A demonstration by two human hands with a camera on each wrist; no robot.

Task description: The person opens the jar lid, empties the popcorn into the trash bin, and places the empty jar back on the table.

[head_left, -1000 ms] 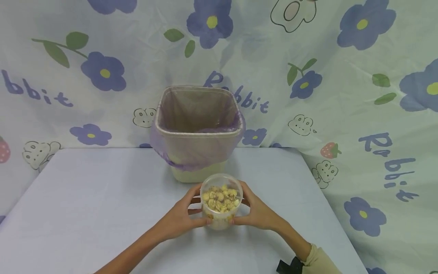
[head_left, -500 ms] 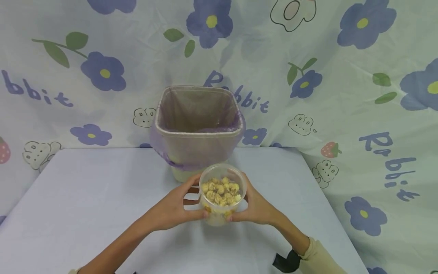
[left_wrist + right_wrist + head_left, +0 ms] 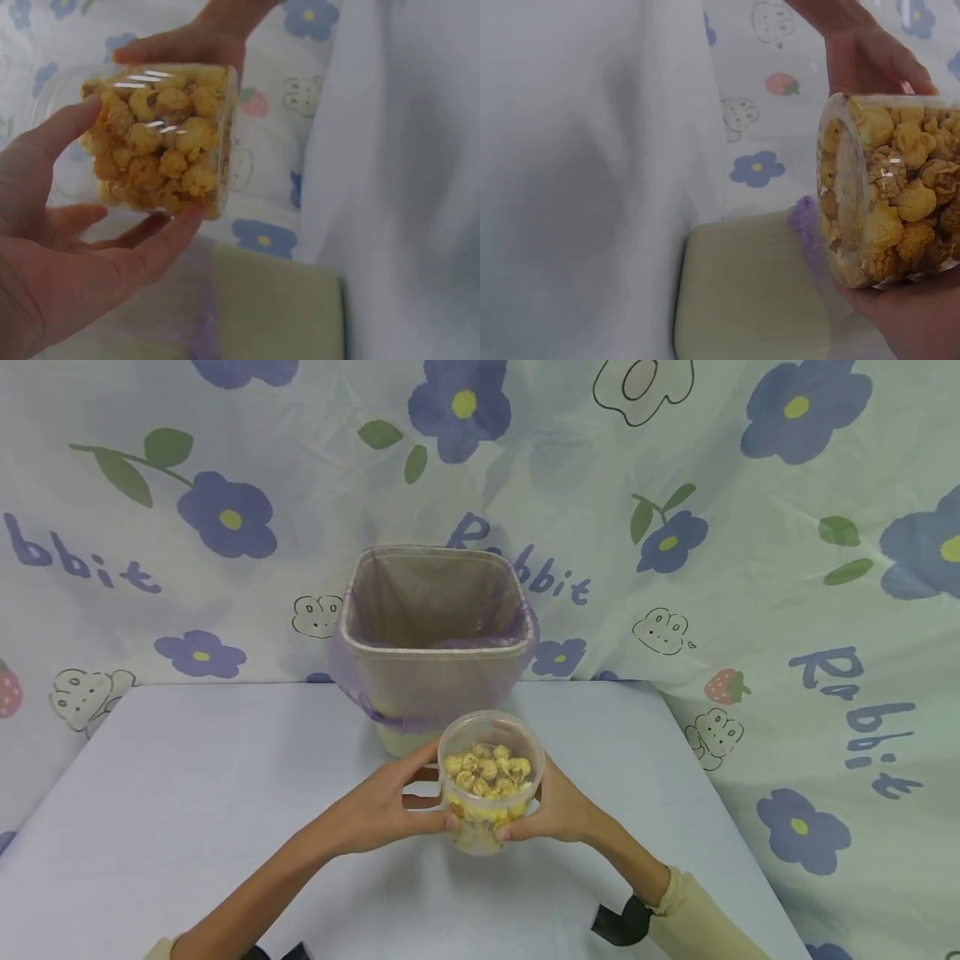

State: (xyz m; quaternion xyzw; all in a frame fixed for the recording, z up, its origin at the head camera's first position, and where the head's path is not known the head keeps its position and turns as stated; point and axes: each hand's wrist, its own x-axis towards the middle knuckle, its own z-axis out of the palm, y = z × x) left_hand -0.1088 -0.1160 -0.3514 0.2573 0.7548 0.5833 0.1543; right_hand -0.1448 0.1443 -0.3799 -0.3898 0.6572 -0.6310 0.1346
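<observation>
A clear round tub point(image 3: 491, 727) of popcorn point(image 3: 487, 768) was held roughly upright, mouth up, above the table point(image 3: 187, 818), nearer the table's right edge than its left. The left hand point(image 3: 378, 810) gripped its left side, with the thumb on the near wall and the fingers bent round towards the far side, gaps showing between them. The right hand point(image 3: 566, 810) held the right side in the same manner, its thumb on the near wall too; its other fingers were mostly hidden by the tub, so how they were spaced could not be told. Both hands were clamped on the tub, the two thumb tips near each other but apart. Golden popcorn filled the lower part, with a band of bare wall above it up to the rim. Beyond the tub a beige bin point(image 3: 438, 653) stood at the middle of the table's far edge, a purple bag point(image 3: 435, 693) lining it and folded down over its rim. Behind that edge hung a pale sheet point(image 3: 750, 568) printed with blue flowers, rabbits, strawberries and lettering. Beige sleeves point(image 3: 693, 918) covered the forearms below the wrists, and black pieces point(image 3: 622, 922) showed beside them.
</observation>
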